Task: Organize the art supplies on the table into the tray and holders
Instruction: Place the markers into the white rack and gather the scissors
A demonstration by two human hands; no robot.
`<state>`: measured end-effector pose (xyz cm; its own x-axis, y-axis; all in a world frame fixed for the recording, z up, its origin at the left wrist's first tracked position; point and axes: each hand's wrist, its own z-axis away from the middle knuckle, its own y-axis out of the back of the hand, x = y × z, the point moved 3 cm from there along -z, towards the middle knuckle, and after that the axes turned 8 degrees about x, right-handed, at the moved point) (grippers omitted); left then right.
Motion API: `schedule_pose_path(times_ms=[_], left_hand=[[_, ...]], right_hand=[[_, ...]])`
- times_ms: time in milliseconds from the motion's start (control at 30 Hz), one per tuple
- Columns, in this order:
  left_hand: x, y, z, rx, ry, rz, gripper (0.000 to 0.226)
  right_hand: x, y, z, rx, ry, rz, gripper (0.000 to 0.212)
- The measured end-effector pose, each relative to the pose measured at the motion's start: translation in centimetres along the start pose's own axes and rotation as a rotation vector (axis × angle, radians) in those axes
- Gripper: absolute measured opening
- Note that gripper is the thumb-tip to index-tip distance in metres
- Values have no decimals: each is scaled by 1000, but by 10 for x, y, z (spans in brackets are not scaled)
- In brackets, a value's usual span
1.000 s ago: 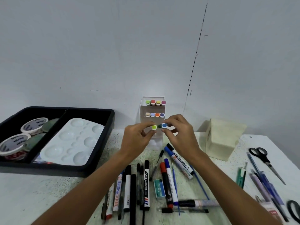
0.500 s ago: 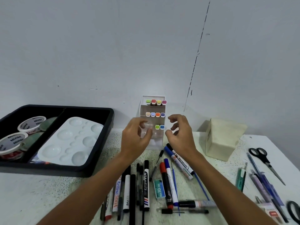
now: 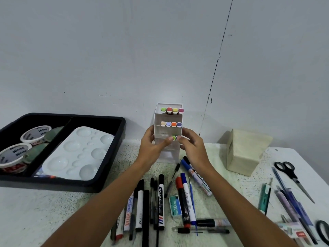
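Observation:
A white tiered marker holder (image 3: 159,120) stands against the wall. Its top two tiers each hold a row of colour-capped markers. A green-capped marker (image 3: 172,137) and a blue-capped one beside it sit in the third tier. My left hand (image 3: 152,148) clasps the holder's left side, thumb on the green cap. On the holder's right side is my right hand (image 3: 193,148), with its thumb at the blue cap. Several loose markers and pens (image 3: 161,202) lie on the table below my hands.
A black tray (image 3: 122,127) at left holds a white palette (image 3: 78,152) and tape rolls (image 3: 35,134). A beige box holder (image 3: 246,152) stands at right. Scissors (image 3: 290,173), more pens (image 3: 288,198) and a staples box (image 3: 175,205) lie on the table.
A second ago my hands carried the green and blue markers to the holder. They let go with the markers in the third tier, then closed back onto the holder's sides.

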<state>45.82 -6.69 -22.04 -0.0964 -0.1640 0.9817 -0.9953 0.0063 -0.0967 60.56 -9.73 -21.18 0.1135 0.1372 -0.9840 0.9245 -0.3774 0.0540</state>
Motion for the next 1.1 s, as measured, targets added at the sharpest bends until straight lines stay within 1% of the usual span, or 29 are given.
schedule_pose_path(times_ms=[133, 200, 433, 667, 767, 833, 900, 933, 967, 1033, 1100], left_hand=[[-6, 3, -9, 11, 45, -19, 81], [-8, 4, -12, 26, 57, -32, 86], [-8, 2, -14, 35, 80, -38, 85], [-7, 1, -12, 38, 61, -46, 79], [-3, 3, -5, 11, 47, -107, 70], [-7, 8, 5, 34, 31, -223, 62], [-17, 18, 24, 102, -28, -419, 55], [-24, 22, 37, 114, -74, -505, 52], [-31, 25, 50, 92, -133, -573, 49], [-44, 25, 78, -49, -293, -693, 41], [-54, 16, 102, -220, -471, -786, 42]], right_hand=[[7, -1, -1, 30, 19, 9, 32], [9, -1, -1, 44, 24, 8, 32], [10, -2, -5, 124, 20, 25, 25], [12, -3, -5, 131, -8, 18, 25], [10, -1, -2, 105, -23, 42, 23], [11, 5, 5, 83, -29, 103, 26], [19, 15, 21, 45, 0, 197, 31], [24, 22, 33, 20, 22, 249, 31], [31, 29, 45, -7, 54, 302, 31], [44, 46, 68, -37, 130, 407, 29], [54, 64, 88, -25, 219, 520, 29]])
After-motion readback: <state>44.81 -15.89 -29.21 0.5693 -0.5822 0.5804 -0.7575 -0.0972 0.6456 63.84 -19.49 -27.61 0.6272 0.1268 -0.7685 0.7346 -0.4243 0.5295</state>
